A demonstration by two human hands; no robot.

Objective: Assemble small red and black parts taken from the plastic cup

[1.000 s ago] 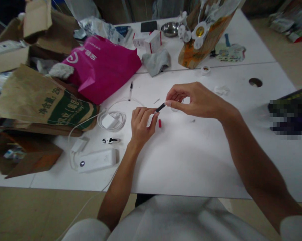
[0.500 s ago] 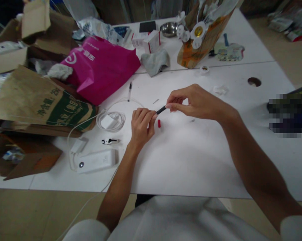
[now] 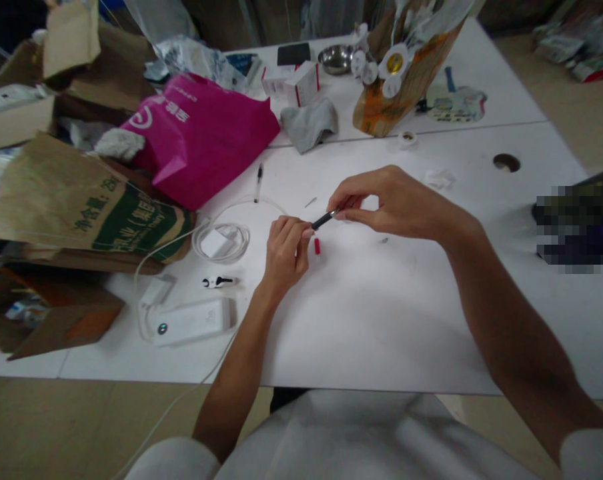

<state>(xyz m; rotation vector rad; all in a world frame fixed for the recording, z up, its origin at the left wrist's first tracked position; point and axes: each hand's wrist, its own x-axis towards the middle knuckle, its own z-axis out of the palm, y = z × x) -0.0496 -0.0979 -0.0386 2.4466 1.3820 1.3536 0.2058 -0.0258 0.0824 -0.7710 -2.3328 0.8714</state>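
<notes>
Both hands meet above the white counter [image 3: 381, 313]. The left hand [image 3: 284, 250] pinches one end of a thin black pen part [image 3: 321, 219], and the right hand [image 3: 381, 200] pinches the other end. A small red cap [image 3: 317, 247] lies just below. It seems an assembling step; next they must align carefully.

Left hand [image 3: 284, 253] curled, right hand [image 3: 386, 203] pinching — fingertips nearly meeting

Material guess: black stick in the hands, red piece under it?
Black stick: likely matte plastic, with a shiny, probably metal tip by the right hand; left hand pinches the other end. Red piece: glossy, probably plastic; too small to confirm.
</notes>
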